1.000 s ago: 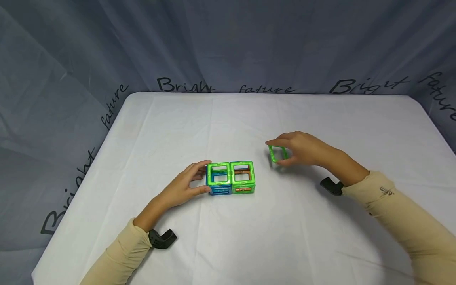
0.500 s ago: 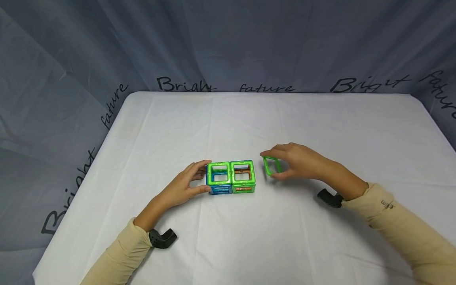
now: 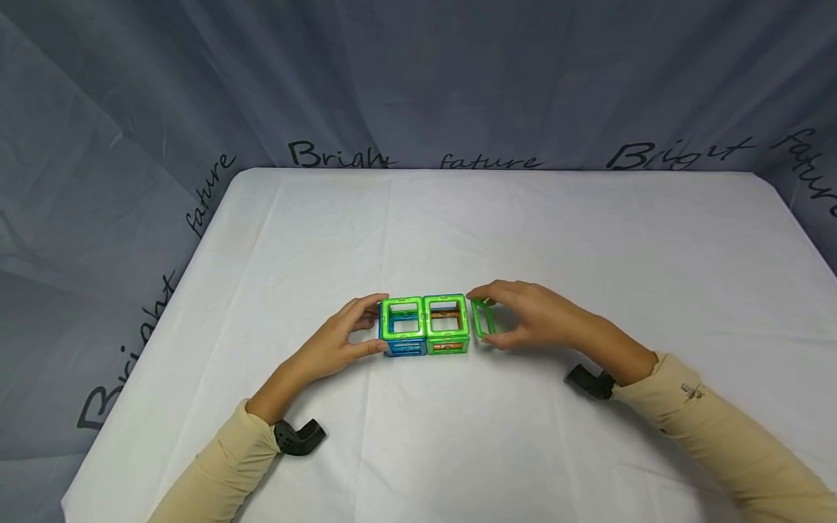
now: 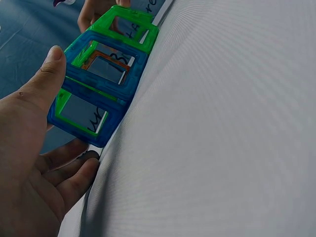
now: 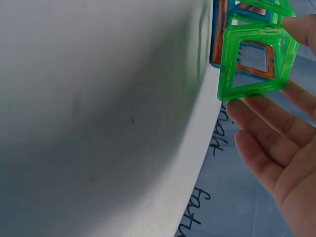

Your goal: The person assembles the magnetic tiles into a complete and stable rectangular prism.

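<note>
Two joined cubes of square magnetic tiles (image 3: 423, 319), green on top with blue and orange sides, stand mid-table in the head view. My left hand (image 3: 333, 345) holds their left end, thumb at the near side and a finger at the far corner. Just right of the cubes, my right hand (image 3: 539, 312) pinches a green square magnetic tile (image 3: 476, 319) upright between thumb and fingers. A narrow gap separates it from the cubes in the head view. The right wrist view shows the green tile's open frame (image 5: 226, 64), with orange tile edges (image 5: 218, 37) seen behind it.
A white cloth (image 3: 418, 436) covers the table. Dark grey curtains (image 3: 418, 80) with handwritten words hang along the back and left edges. Black wrist mounts (image 3: 298, 438) are worn at both cuffs.
My right hand has carried the green tile left and toward me, from beyond the cubes' right to close beside their right end. My left hand and the cubes have stayed put.
</note>
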### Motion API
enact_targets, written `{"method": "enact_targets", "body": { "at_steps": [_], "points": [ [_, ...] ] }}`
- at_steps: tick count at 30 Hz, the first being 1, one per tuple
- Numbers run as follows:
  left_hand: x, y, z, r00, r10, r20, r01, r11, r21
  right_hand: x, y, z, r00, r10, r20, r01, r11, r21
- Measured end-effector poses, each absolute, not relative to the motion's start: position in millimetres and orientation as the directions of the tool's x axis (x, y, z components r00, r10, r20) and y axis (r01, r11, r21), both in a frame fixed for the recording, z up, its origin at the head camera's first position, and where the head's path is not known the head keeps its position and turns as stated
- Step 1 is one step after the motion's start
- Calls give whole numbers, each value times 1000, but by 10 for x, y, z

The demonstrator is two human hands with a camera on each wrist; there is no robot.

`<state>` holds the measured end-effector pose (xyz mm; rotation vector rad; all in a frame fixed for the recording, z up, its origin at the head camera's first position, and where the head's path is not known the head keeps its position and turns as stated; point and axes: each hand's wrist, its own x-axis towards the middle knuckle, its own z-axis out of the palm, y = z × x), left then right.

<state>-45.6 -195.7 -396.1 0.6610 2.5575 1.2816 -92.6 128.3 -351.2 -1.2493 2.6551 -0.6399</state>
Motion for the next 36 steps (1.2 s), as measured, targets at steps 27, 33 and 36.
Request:
{"method": "enact_targets", "body": {
  "at_steps": [27, 33, 36],
  "points": [
    [-456, -1956, -3966, -878, 479, 19, 302, 522, 797, -886, 1215, -3591, -640, -762, 101, -703, 528, -477],
    [-455, -1949, -3952, -879, 477, 14, 297, 525, 798, -875, 1188, -3589, -643, -764, 51, -679, 538, -499],
    [-457, -1945, -3956, -879, 477, 9, 294, 526, 798, -869, 1179, -3585, -644, -764, 44, -676, 541, -501]
  ]
}}
